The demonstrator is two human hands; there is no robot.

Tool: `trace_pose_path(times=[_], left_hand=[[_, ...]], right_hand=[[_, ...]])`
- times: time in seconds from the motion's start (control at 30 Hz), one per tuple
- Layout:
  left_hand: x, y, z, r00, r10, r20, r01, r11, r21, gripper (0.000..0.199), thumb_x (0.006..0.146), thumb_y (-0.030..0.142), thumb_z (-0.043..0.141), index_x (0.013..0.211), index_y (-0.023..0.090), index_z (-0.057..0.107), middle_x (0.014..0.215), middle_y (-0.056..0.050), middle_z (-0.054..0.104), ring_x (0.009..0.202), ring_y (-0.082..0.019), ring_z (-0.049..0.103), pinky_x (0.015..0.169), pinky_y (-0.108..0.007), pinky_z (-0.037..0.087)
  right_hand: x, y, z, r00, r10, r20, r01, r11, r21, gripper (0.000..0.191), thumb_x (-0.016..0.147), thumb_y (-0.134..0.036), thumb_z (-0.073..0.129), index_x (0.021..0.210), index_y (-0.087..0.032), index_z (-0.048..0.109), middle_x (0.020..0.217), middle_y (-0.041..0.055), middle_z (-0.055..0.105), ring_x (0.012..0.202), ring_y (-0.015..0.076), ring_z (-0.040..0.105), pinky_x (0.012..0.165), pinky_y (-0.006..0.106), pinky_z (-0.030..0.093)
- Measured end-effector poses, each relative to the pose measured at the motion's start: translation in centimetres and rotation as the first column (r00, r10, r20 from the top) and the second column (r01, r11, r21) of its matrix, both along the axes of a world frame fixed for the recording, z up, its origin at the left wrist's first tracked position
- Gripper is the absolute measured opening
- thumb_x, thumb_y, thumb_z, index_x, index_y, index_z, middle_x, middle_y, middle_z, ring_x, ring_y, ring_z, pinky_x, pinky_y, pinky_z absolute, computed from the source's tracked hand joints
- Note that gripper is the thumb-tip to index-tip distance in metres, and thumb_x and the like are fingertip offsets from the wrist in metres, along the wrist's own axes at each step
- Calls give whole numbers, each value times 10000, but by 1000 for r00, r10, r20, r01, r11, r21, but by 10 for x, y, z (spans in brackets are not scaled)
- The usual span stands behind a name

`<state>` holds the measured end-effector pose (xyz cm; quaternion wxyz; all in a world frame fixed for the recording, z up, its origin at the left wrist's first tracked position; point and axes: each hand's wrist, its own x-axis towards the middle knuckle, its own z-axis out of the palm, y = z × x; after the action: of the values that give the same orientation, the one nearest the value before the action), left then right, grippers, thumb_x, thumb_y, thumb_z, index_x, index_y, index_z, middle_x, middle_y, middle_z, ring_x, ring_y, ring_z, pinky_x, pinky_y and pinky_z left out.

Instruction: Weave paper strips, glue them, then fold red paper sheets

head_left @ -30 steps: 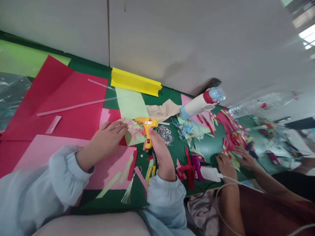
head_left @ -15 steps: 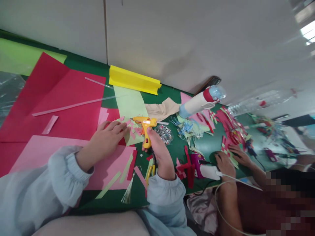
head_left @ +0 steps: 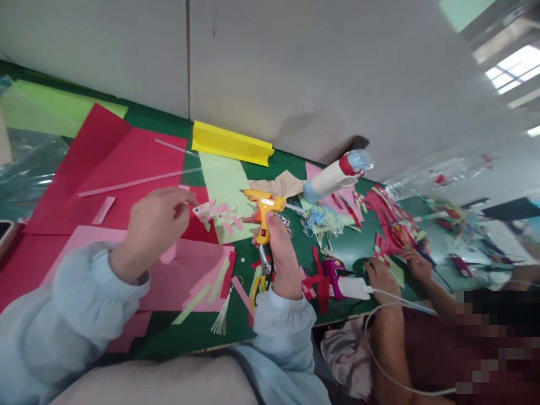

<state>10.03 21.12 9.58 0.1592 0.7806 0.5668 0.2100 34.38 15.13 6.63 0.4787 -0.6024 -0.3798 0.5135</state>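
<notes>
My right hand point(head_left: 278, 236) is wrapped round the grip of a yellow hot glue gun point(head_left: 265, 211), held with its nozzle to the left. A clear glue stick point(head_left: 295, 208) pokes out of its back. My left hand point(head_left: 158, 228) is raised over the pink and red paper with its fingers curled together; whatever they may pinch is too small to make out. Just right of those fingertips lies a woven fish point(head_left: 219, 214) of pink and light green paper strips with a small eye. Loose beads or googly eyes point(head_left: 284, 224) are partly hidden behind my right hand.
Yellow-handled pliers point(head_left: 257, 287) and a pale tassel point(head_left: 223, 315) lie near the front edge. A folded yellow paper point(head_left: 232, 143) and a white bottle point(head_left: 333, 179) are along the wall. At right, a co-worker's hands point(head_left: 382, 278) are beside a purple power adapter point(head_left: 333, 278).
My left hand has lifted off the woven fish and moved left, its fingers curling in. The glue gun has shifted slightly right, uncovering more of the fish.
</notes>
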Motion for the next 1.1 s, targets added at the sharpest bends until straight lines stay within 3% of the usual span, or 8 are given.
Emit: trace_pose_path(times=[0.07, 0.17, 0.27, 0.47, 0.67, 0.77, 0.9, 1.1], left_hand=[[-10, -5, 21, 987, 139, -79, -142, 990, -24, 270, 846, 199, 395, 802, 199, 662, 779, -33, 699, 686, -167, 583, 591, -297, 375], [-24, -16, 40, 959, 209, -193, -207, 978, 28, 220, 801, 174, 371, 641, 206, 518, 549, 6, 449, 539, -132, 416, 552, -314, 256], [-36, -29, 47, 955, 199, -220, -184, 979, 84, 242, 807, 169, 319, 604, 208, 444, 548, 8, 362, 526, -123, 381, 560, -325, 221], [-57, -48, 55, 958, 198, -206, -199, 980, 17, 209, 831, 212, 372, 667, 210, 500, 621, -24, 498, 583, -158, 406, 576, -311, 248], [-76, -67, 61, 964, 178, -199, -183, 983, -6, 234, 846, 210, 373, 687, 209, 545, 658, -41, 567, 585, -170, 430, 582, -306, 256], [-86, -78, 61, 970, 149, -191, -156, 988, -18, 256, 859, 228, 365, 685, 211, 552, 676, -47, 589, 593, -176, 451, 595, -306, 277], [-98, -91, 59, 976, 123, -180, -132, 990, -40, 273, 860, 222, 352, 649, 212, 526, 658, -45, 592, 574, -171, 440, 585, -300, 291], [-116, -103, 50, 985, 86, -150, -97, 993, -71, 235, 824, 213, 382, 623, 221, 503, 638, -35, 591, 558, -168, 443, 584, -298, 320]], right_hand=[[1, -1, 4, 1000, 22, -12, -21, 999, 37, 538, 842, -717, 540, 994, -205, 601, 842, 32, 705, 583, 117, 606, 512, 240, 458], [1, -4, 14, 998, 62, -1, -62, 996, 56, 523, 819, -705, 588, 978, -207, 573, 879, 29, 701, 602, 118, 628, 515, 243, 482], [-2, -9, 28, 996, 89, 32, -91, 993, 76, 546, 783, -727, 620, 963, -216, 546, 861, 13, 683, 532, 98, 583, 477, 240, 465], [-12, -29, 54, 997, -27, 75, 17, 991, 130, 544, 805, -743, 566, 952, -219, 551, 778, -19, 614, 520, 91, 532, 475, 241, 416], [-20, -56, 68, 959, 73, 275, -79, 997, 10, 255, 894, -474, 463, 890, -230, 537, 633, -37, 569, 564, 138, 541, 576, 274, 456], [-31, -69, 69, 823, 164, 544, -158, 986, -59, 187, 902, -378, 432, 983, -239, 528, 703, -26, 603, 623, 164, 588, 628, 292, 471], [-52, -78, 61, 476, 246, 845, -160, 968, -192, 244, 949, -337, 390, 1087, -201, 538, 1057, 91, 657, 906, 213, 652, 780, 312, 487], [-69, -62, 36, 286, 274, 918, -83, 962, -261, 342, 950, -307, 440, 1222, -113, 511, 1244, 204, 575, 1076, 277, 606, 907, 346, 461]])
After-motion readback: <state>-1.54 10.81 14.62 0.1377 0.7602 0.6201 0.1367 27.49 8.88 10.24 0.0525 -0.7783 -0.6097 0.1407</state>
